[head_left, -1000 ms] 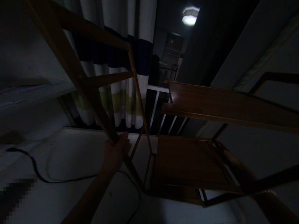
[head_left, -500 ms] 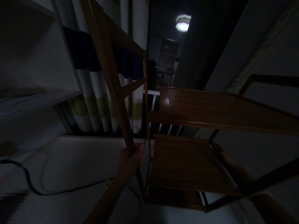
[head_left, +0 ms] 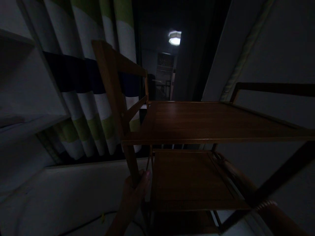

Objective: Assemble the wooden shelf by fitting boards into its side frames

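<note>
A brown wooden shelf rack stands before me, with a top board [head_left: 197, 121], a lower board [head_left: 187, 177] and a ladder-like left side frame [head_left: 112, 85]. My left hand [head_left: 136, 186] is wrapped round the near upright of that left frame, below the top board. The top board's left end meets the frame. On the far right, my right hand [head_left: 222, 162] reaches past the near right leg and grips the rack's right side beside the lower board. It is dark there, and its fingers show only in part. A beaded bracelet [head_left: 265, 205] circles my right wrist.
A striped curtain [head_left: 83, 98] hangs behind the left frame. A pale wall shelf [head_left: 31, 126] juts out at the left. On the floor lies a black cable [head_left: 86, 224] with a yellow tie. A pale wall [head_left: 278, 55] borders the right; a lit ceiling lamp [head_left: 175, 38] shows in the dark window.
The gap between the top board and the left frame has closed; the board's left end now meets the near upright. My view has shifted, and both hands keep their places on the rack.
</note>
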A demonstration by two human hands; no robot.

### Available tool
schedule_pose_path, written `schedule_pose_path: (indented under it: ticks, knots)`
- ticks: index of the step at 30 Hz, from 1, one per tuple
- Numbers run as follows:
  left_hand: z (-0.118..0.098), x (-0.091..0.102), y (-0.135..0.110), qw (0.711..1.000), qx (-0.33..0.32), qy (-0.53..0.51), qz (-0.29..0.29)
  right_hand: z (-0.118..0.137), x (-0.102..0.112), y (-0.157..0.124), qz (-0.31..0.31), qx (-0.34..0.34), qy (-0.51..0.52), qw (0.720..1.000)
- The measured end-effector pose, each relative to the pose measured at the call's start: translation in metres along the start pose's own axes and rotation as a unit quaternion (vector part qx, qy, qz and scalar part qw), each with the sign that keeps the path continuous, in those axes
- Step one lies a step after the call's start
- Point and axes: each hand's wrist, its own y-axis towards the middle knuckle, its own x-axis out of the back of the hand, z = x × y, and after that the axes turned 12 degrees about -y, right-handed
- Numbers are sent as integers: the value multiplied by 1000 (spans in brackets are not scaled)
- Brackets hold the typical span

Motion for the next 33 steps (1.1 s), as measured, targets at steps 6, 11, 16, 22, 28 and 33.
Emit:
schedule_pose_path:
  ticks: [6, 11, 16, 22, 28, 33]
  knots:
    - [-11, -6, -5, 1000, -9, 11, 16, -11, -5, 16, -17, -28, 56, 998]
    - [-15, -8, -6, 1000, 3, 16, 23, -37, -8, 48, -27, -69, 63, 995]
    - [-7, 1, -2, 995, -23, 71, 69, -63, -9, 67, -44, -74, 80, 993]
    - [16, 19, 4, 950, -198, 233, 65, -37, -13, 54, -39, -92, 86, 991]
    - [33, 27, 3, 960, -131, 219, 113, 11, -12, 20, 6, -50, 81, 995]
    - [39, 30, 0, 980, -52, 111, 156, 11, -6, 1, -17, -39, 62, 997]
